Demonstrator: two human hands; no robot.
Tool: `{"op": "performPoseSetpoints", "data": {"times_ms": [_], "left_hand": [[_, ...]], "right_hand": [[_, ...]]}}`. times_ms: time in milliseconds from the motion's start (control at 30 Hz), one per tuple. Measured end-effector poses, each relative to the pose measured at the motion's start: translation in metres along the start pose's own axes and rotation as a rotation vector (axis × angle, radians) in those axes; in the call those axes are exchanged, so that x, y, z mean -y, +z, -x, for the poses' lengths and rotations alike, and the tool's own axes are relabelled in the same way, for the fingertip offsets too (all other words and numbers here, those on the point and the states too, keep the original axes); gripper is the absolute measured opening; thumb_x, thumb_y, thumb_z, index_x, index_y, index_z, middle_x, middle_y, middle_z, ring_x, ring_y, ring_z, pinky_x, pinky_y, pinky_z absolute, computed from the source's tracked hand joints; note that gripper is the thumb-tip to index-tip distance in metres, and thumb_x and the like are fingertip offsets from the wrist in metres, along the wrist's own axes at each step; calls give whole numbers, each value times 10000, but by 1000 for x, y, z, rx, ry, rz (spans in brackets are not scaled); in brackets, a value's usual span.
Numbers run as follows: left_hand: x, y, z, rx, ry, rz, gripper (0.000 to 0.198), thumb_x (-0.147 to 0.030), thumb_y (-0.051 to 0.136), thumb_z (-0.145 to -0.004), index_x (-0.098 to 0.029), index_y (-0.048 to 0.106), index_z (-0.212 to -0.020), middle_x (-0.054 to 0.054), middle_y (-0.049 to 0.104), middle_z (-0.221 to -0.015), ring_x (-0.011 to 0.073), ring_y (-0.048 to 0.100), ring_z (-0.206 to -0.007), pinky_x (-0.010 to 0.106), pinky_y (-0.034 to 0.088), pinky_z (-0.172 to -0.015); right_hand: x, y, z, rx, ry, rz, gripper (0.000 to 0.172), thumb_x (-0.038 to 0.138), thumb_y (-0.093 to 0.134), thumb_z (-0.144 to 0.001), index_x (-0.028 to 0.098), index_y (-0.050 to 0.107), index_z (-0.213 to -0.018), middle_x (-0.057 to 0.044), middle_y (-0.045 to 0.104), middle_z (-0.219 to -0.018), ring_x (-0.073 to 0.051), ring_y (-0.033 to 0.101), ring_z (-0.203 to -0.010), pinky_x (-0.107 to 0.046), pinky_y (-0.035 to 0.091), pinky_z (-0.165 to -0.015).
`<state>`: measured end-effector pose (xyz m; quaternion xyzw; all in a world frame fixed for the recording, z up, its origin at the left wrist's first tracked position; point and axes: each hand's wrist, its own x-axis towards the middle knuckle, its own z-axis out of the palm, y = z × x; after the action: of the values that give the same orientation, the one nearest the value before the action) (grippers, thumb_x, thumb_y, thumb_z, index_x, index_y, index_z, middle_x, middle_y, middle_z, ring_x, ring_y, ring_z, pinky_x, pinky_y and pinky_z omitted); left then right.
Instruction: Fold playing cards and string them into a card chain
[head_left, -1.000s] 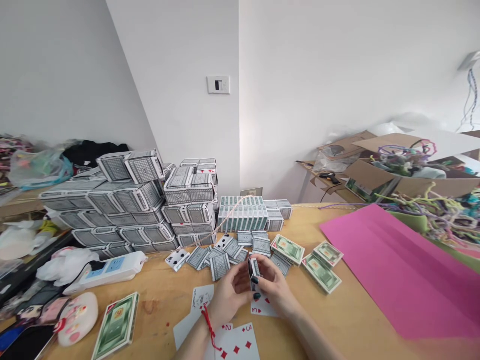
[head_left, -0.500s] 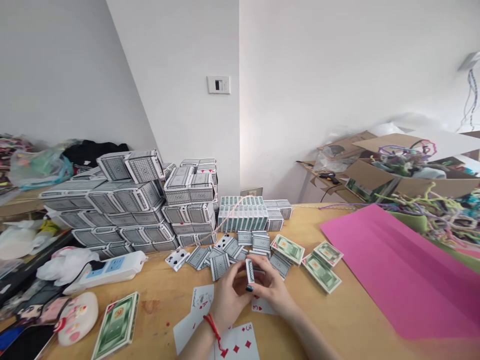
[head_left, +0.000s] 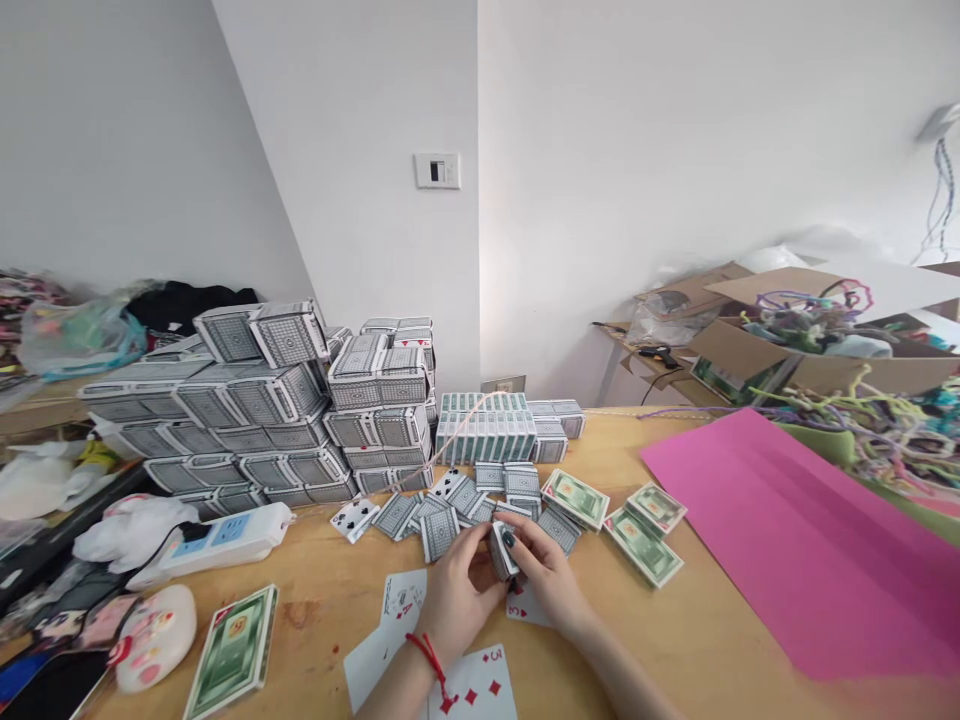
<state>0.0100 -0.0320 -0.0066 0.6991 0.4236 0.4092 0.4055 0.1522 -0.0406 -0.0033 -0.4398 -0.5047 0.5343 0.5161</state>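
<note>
Between my two hands I hold a small deck of playing cards (head_left: 503, 556), tilted on edge, its white side facing up. My left hand (head_left: 459, 598), with a red string on the wrist, grips it from the left with curled fingers. My right hand (head_left: 550, 580), with dark nail polish, closes on it from the right, thumb on the upper part. Just beyond lie scattered grey-backed cards (head_left: 439, 533), some face up. Under and near my wrists are large face-up cards, among them a three of diamonds (head_left: 472, 684) and another card marked 3 (head_left: 527, 606), partly covered.
Stacked bundles of grey-backed cards (head_left: 247, 395) stand at the back left, beside a row of green-edged boxes (head_left: 487, 428). Green card boxes (head_left: 643, 545) lie right, another (head_left: 234, 650) left. A pink sheet (head_left: 795, 550) covers the right side; a power strip (head_left: 232, 535) lies left.
The deck has turned and tilted in my hands, so its grey patterned face shows. My right thumb has moved up from its lower end to its upper part.
</note>
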Motion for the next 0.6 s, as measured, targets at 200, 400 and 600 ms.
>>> {"op": "performPoseSetpoints", "data": {"times_ms": [200, 400, 600], "left_hand": [[9, 1, 2, -35, 46, -175, 570, -69, 560, -638, -244, 447, -1168, 52, 533, -1154, 224, 514, -1062, 398, 433, -911], [12, 1, 3, -58, 104, -281, 572, -72, 557, -632, -241, 446, -1167, 55, 536, -1155, 224, 513, -1063, 398, 438, -907], [8, 0, 3, -64, 126, -274, 568, -71, 561, -639, -243, 433, -1165, 54, 542, -1145, 211, 534, -1035, 385, 458, -887]], "right_hand": [[-2, 2, -2, -20, 30, -28, 342, 429, 512, -778, 203, 555, -1032, 18, 500, -644, -100, 433, -506, -206, 359, -459], [-2, 3, -2, -13, 28, -171, 316, 419, 563, -748, 183, 582, -958, 2, 552, -661, -137, 517, -615, -224, 394, -551], [0, 1, -1, -16, 49, -225, 301, 420, 578, -737, 188, 584, -928, 24, 515, -603, -109, 474, -521, -222, 389, -523]]}}
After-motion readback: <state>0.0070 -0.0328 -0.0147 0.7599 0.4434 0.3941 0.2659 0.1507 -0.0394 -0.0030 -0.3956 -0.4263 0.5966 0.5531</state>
